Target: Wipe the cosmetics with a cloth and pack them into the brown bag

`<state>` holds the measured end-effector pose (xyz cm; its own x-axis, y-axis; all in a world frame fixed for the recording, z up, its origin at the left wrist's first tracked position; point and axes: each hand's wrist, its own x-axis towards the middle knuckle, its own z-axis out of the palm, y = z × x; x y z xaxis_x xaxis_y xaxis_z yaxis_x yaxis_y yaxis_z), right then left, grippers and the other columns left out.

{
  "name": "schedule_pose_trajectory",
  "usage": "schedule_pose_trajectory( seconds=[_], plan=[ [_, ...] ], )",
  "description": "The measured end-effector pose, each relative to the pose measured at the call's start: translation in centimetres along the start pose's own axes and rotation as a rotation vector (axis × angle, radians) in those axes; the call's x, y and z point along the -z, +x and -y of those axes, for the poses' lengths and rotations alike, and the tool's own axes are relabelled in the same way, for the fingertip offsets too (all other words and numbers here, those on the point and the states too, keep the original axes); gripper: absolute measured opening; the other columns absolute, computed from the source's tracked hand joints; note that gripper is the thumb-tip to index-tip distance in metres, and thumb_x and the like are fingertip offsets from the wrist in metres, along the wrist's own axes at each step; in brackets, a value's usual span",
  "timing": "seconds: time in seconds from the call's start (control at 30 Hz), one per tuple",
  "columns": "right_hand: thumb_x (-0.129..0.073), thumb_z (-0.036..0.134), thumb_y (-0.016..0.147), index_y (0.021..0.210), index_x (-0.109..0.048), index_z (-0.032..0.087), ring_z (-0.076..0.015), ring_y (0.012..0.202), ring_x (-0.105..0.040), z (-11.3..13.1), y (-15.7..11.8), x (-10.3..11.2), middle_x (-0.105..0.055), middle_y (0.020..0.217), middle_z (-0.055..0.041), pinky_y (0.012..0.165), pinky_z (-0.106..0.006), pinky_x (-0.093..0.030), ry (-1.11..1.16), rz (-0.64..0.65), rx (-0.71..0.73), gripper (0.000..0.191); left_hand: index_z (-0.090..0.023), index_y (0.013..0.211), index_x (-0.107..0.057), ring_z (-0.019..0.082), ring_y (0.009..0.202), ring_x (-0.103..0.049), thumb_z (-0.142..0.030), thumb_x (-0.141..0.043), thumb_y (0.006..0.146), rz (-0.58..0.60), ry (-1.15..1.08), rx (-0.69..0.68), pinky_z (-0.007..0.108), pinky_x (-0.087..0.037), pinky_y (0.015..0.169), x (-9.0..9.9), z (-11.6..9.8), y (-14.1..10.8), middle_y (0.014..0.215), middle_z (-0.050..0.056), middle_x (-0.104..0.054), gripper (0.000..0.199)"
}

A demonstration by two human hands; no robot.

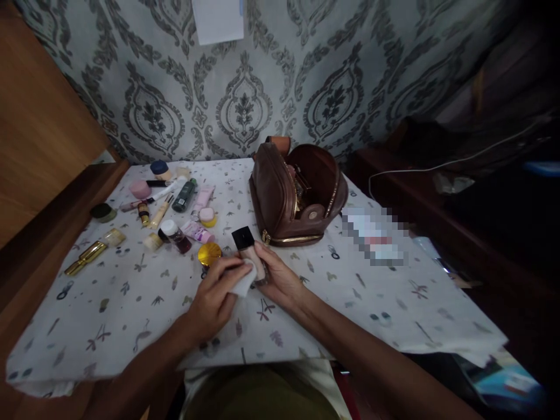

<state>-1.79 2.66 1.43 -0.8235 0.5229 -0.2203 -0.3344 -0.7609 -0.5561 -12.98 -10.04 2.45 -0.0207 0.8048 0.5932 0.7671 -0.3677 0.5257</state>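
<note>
From the head cam, both hands are busy just above the table's near edge, a bit left of its middle. The right hand (280,274) has its fingers and thumb closed round a small bottle (252,254) of beige stuff with a square black cap (242,237), tilted so the cap points up toward the far edge. The left hand (216,293) is half curled, pinching a folded white wipe (243,284) right against the side of that bottle. Just past the left fingers there's a shiny gold jar (210,254), and a clear bottle with dark red liquid (177,238) lies near it beside a pink-and-purple tube (199,231). Further toward the far left corner it's a proper jumble: a dark green bottle (184,195), a pink jar (140,188), a blue-lidded jar (160,170). A gold tube (93,252) lies near the left edge. The brown bag (275,198) sits unzipped and gaping by the far edge, right of the middle, but it's too dark in there to make out much. Over by the table's (306,315) right edge is something pixelated (375,236), so can't tell what that is.
</note>
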Motion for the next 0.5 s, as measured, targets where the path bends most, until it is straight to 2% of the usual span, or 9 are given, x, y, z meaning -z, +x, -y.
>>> schedule_pose_trajectory(
  seconds=[0.1,0.23,0.3,0.4,0.5],
  plan=[
    [-0.088,0.036,0.066,0.084,-0.071,0.019,-0.0115,0.066,-0.063,-0.3,0.0,-0.1,-0.072,0.074,0.0021,0.061,-0.019,-0.049,-0.011,0.019,0.009,0.029,-0.024,0.138,-0.051,0.022,0.119,-0.055,-0.002,-0.044,0.088,-0.050,0.031,0.085,0.039,-0.049,0.101,0.2,0.0,0.1,0.126,0.010,-0.055,0.056],
    [-0.088,0.043,0.063,0.081,-0.071,0.019,-0.0126,0.065,-0.063,-0.1,-0.1,-0.1,-0.073,0.076,-0.0004,0.062,-0.021,-0.050,-0.037,-0.011,0.031,0.034,-0.025,0.131,-0.057,0.019,0.108,-0.062,0.000,-0.042,0.084,0.056,-0.024,0.027,0.034,-0.054,0.092,0.4,-0.3,0.2,0.116,0.008,-0.063,0.056],
    [-0.091,0.041,0.060,0.081,-0.072,0.021,-0.0121,0.068,-0.063,0.7,-0.5,-0.4,-0.074,0.079,0.0000,0.064,-0.020,-0.050,-0.072,-0.036,0.079,0.035,-0.026,0.127,-0.059,0.018,0.103,-0.065,0.000,-0.043,0.081,0.082,-0.053,0.025,0.030,-0.056,0.088,0.3,-0.2,0.0,0.112,0.007,-0.065,0.055],
    [-0.089,0.036,0.064,0.090,-0.072,0.024,-0.0121,0.074,-0.064,3.5,-1.6,-1.6,-0.074,0.087,0.0010,0.069,-0.021,-0.051,-0.173,-0.007,0.140,0.033,-0.027,0.124,-0.061,0.019,0.102,-0.067,-0.004,-0.043,0.082,0.073,-0.082,0.014,0.029,-0.057,0.085,-0.1,0.6,-0.6,0.111,0.006,-0.068,0.050],
    [-0.090,0.031,0.062,0.100,-0.069,0.025,-0.0134,0.080,-0.066,8.1,-2.8,-3.5,-0.073,0.096,-0.0001,0.075,-0.025,-0.052,-0.312,0.044,0.294,0.043,-0.027,0.123,-0.062,0.020,0.104,-0.068,-0.006,-0.041,0.084,0.034,-0.057,0.013,0.031,-0.058,0.088,-0.4,1.3,-1.1,0.112,0.007,-0.070,0.048]
  ],
)
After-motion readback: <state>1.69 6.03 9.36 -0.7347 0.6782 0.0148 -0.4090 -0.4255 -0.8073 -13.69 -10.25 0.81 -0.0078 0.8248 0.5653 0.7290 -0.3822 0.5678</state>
